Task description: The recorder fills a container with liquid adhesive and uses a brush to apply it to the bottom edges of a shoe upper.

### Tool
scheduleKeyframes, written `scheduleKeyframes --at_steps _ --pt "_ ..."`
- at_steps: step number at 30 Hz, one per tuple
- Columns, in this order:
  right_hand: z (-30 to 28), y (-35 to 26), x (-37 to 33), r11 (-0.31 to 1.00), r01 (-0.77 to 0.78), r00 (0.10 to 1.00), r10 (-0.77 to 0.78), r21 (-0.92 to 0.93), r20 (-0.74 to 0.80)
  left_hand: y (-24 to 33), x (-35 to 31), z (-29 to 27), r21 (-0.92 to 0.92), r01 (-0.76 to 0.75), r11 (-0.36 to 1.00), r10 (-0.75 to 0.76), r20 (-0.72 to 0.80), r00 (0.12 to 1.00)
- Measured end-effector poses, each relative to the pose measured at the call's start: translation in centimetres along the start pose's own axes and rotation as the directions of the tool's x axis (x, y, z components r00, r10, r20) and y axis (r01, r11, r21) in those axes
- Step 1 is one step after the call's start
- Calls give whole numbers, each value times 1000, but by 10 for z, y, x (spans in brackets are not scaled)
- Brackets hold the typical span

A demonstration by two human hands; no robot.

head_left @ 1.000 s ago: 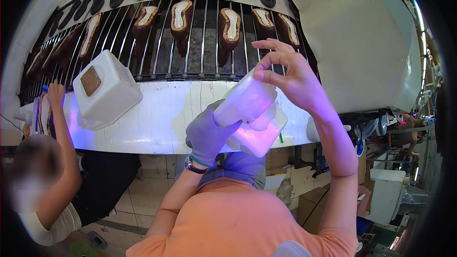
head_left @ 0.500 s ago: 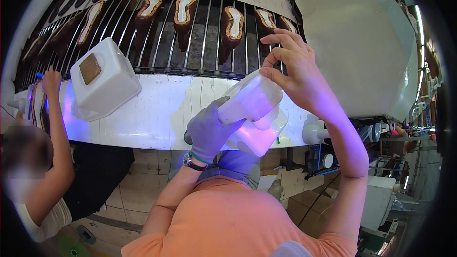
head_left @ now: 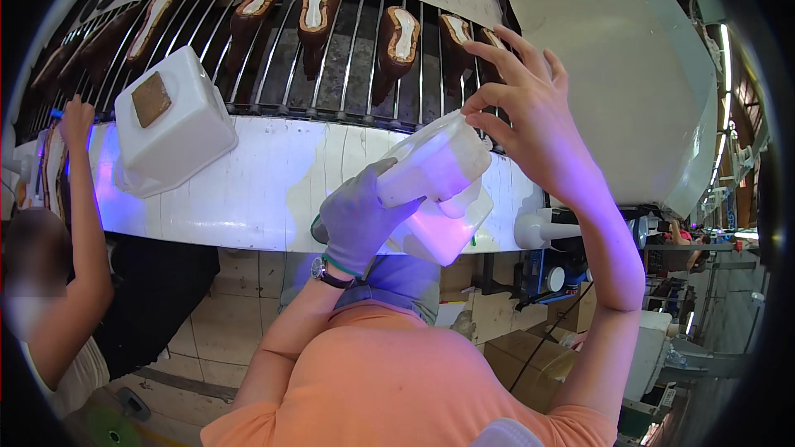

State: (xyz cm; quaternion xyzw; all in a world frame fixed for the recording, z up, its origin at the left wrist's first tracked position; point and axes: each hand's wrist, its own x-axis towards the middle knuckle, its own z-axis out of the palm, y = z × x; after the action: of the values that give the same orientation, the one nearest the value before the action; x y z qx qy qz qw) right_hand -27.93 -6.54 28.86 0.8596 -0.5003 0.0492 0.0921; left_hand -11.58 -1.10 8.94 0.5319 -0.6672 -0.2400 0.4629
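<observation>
Tub (head_left: 422, 167) tilted, up off tabletop (head_left: 265, 182), above white box (head_left: 443, 234). Your gloved left hand (head_left: 354, 215) wraps its lower end; bare right hand (head_left: 537, 120) has thumb and forefinger nearly closed at its upper rim, other fingers spread. Handling looks midway: tub not set down; remainder unclear. Left fingertips partly hidden. Can't tell whether right pinches rim, whether tub touches box.

Violet glare tints the bench (head_left: 265, 190); edges curve.
</observation>
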Motion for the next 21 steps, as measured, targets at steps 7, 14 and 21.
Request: scheduleKeyframes --at_steps 7,14,21 --pt "-8 -19 8 883 344 938 -339 -321 71 1 0 -3 5 9 1000 -9 2 1000" --pt "1 -14 11 840 418 900 -434 -347 34 -3 -2 -2 -23 3 1000 -3 -13 1000" --pt "13 -7 4 943 275 937 -307 -190 -168 -3 0 0 -28 9 1000 -10 -3 1000"
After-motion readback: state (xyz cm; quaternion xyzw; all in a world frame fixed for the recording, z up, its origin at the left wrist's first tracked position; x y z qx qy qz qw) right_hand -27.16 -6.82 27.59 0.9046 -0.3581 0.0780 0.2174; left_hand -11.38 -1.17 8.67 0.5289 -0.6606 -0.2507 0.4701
